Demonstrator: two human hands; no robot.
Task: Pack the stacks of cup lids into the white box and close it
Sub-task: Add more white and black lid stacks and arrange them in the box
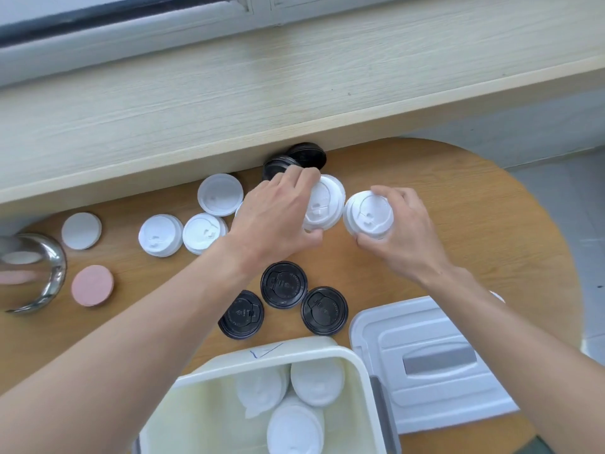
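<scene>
Wooden table: my left hand and right hand each clasped a white lid stack, the white box lying directly nearward.

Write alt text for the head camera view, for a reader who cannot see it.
Each of a person's hands grips a white lid stack on a wooden table: the left hand one, the right hand another. More white stacks and black stacks stand around, and the open white box nearby already holds white stacks, its cover lying beside it.
</scene>
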